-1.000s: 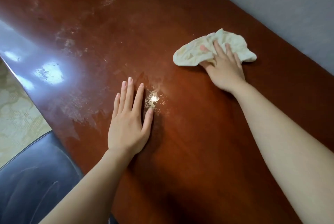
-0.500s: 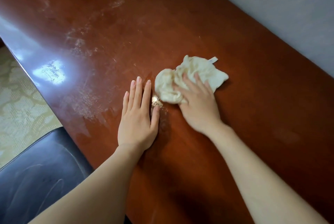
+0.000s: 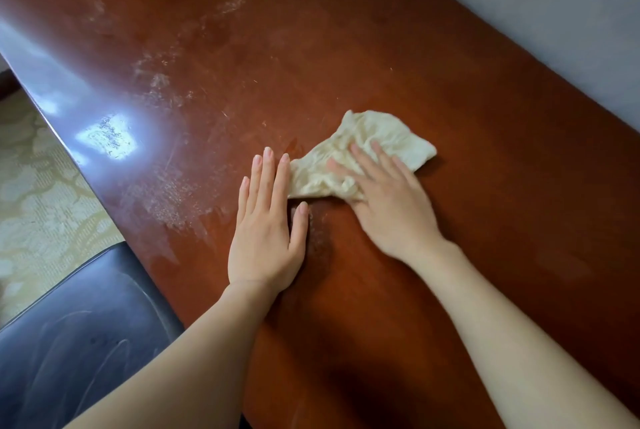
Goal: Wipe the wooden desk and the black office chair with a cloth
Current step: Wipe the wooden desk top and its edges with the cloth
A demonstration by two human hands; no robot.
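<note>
A glossy reddish-brown wooden desk (image 3: 450, 116) fills most of the view, with pale dusty smears on its left half. A crumpled cream cloth (image 3: 381, 141) lies on it near the middle. My right hand (image 3: 391, 203) presses flat on the cloth with straight fingers. My left hand (image 3: 266, 220) rests flat on the desk just left of the cloth, its fingertips touching the cloth's edge. The black office chair (image 3: 79, 335) shows its dusty seat at the bottom left, below the desk's front edge.
A grey wall (image 3: 536, 12) runs along the desk's far side at the upper right. Patterned beige carpet (image 3: 34, 203) lies left of the desk. A bright light reflection sits on the desk near its left edge.
My right hand has dragged the cloth from the far right side of the desk towards me until it meets my left hand. The cloth now covers the small bright speck. My left hand stayed put.
</note>
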